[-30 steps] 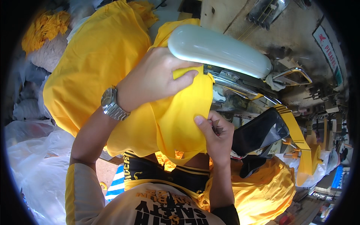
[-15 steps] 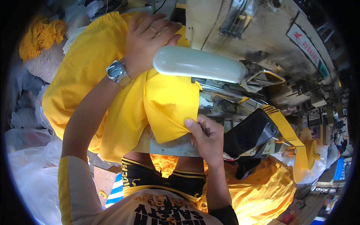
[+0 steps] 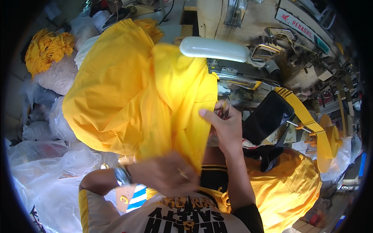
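A large piece of yellow fabric (image 3: 112,89) lies bunched over the sewing machine's bed, its near part hanging toward my lap. My right hand (image 3: 226,126) pinches the fabric's right edge between thumb and fingers. A small metal tool (image 3: 222,112), partly hidden, sits within the same hand; its kind is not clear. My left hand (image 3: 167,173), wearing a ring and a wristwatch, is smeared by motion in front of the fabric's lower end, so its fingers cannot be read. Above the fabric, the sewing machine (image 3: 225,73) has a smooth pale rounded cover (image 3: 213,49) over its sewing area.
Right of my right hand is a black phone (image 3: 268,116), beside a yellow band (image 3: 297,108) running to a roll (image 3: 330,139). More yellow-orange fabric (image 3: 283,186) is heaped at lower right. Clear plastic bags (image 3: 42,167) and an orange cloth bundle (image 3: 48,50) lie left.
My left hand has come down from the fabric's far end to near my lap. The fabric's near part now hangs lower, while my right hand keeps its pinch on the edge.
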{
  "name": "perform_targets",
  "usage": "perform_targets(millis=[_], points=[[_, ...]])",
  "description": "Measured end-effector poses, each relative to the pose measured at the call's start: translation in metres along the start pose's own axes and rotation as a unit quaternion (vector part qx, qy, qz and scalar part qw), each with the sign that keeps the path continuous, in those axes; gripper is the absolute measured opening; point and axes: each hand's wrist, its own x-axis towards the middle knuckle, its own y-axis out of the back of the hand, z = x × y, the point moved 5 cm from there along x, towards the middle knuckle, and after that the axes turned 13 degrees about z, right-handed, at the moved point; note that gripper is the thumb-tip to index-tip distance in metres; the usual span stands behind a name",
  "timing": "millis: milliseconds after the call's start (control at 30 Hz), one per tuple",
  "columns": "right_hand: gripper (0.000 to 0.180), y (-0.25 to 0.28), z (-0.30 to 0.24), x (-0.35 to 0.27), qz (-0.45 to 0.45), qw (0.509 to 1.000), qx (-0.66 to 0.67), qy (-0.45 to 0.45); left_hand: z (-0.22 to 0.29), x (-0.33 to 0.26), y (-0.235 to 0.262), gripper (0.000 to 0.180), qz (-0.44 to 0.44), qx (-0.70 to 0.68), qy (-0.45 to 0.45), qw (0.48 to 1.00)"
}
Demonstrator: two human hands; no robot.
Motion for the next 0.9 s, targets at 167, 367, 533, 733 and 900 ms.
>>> perform_targets(millis=[167,367,533,733,900], points=[[0.016,0.016,0.016,-0.012,-0.048,0.991,0.104,-0.073,-0.057,0.031,-0.016,0.034,0.138,0.029,0.178,0.974],[0.019,0.027,0.008,-0.011,-0.040,0.994,0.097,-0.022,-0.149,0.032,-0.007,0.036,0.133,-0.020,0.369,0.920],[0.027,0.012,-0.014,-0.004,-0.045,0.995,0.089,-0.003,-0.162,0.038,-0.005,0.021,0.172,-0.017,0.360,0.917],[0.038,0.010,-0.031,0.019,-0.074,0.996,-0.015,0.044,-0.142,0.044,-0.019,0.016,0.207,0.007,0.295,0.933],[0.020,-0.002,-0.022,-0.008,0.088,0.982,-0.003,0.166,-0.137,0.046,-0.024,0.022,0.121,0.053,0.253,0.958]])
